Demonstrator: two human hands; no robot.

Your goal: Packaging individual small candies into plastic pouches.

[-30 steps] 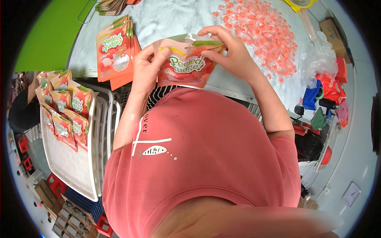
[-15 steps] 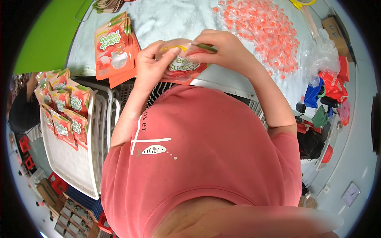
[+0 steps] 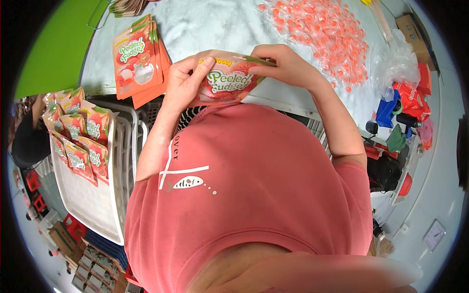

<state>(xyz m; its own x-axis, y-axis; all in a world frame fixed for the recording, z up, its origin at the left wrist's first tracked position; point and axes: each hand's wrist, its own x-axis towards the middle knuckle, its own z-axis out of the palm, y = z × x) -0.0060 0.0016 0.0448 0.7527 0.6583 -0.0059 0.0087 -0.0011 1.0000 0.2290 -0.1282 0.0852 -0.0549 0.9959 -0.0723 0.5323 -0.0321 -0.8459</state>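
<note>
Between my two hands, at the table's near edge, is a red and pink candy pouch [image 3: 227, 80] with its printed front turned up toward me. My left hand [image 3: 188, 78] grips its left side, thumb lying on the front. At the top right corner, by the green strip, my right hand [image 3: 281, 66] pinches the pouch between thumb and fingers. Whether its mouth is sealed I cannot tell. Left of my hands lies a fanned stack of flat pouches [image 3: 137, 61]. To the right, a heap of wrapped orange-red candies [image 3: 322, 39] spreads over the light cloth.
Stacked white trays [image 3: 93, 207] stand at my left, the top one bearing several filled pouches [image 3: 78, 129]. Clear plastic bags [image 3: 398, 66], a red bag [image 3: 410, 100] and a blue holder [image 3: 387, 113] crowd the table's right end. A green panel [image 3: 56, 44] borders the far left.
The pouch's top has been pulled flatter and its front now faces me more fully. My right hand has shifted slightly to the right along the top edge.
</note>
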